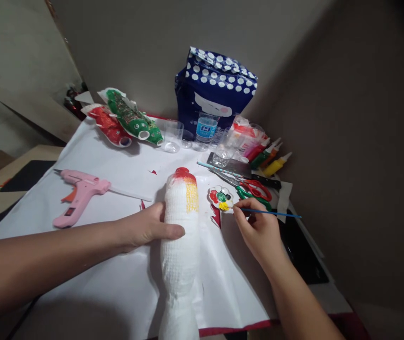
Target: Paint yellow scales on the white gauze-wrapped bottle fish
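One table [131, 165]: white-covered, grey wall [134, 56] right behind, blue bag [219, 94] standing at the far edge.
White wrapped form [180, 264]: centre stage, between the hands, long axis running away from the body; red far end, yellow patch facing right.
Left hand [157, 225]: nearer the form, gripping its left side, thumb across the top.
Right hand [256, 224]: off to the right, pinching the blue brush [276, 213].
Palette [211, 190]: between form and right hand.
Brush tip: at the yellow paint [223, 206]!
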Available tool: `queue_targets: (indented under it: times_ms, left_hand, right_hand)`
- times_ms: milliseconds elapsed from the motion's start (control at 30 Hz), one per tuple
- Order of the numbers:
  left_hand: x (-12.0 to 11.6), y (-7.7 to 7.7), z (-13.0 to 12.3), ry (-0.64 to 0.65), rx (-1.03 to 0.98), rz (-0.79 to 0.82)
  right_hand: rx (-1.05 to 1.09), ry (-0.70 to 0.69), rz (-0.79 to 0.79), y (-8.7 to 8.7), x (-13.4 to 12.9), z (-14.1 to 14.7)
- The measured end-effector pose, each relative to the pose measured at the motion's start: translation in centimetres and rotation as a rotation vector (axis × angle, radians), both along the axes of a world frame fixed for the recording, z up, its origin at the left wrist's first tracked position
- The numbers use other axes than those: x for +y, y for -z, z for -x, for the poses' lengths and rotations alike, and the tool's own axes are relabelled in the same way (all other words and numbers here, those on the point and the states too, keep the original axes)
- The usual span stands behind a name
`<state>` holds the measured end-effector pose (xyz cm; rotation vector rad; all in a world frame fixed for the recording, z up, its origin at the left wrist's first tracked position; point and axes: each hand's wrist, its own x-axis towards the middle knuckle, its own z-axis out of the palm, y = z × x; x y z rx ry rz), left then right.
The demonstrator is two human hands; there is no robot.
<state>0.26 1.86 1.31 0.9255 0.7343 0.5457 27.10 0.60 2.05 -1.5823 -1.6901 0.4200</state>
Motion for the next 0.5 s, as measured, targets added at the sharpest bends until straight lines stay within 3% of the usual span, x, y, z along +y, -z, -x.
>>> queue_targets:
  times_ms: [500]
  left_hand:
    - [0.0,0.22,0.1,0.034,-0.025,-0.019]
  right_hand:
    - [-0.07,-0.017,-0.014,0.93,0.2,0.14]
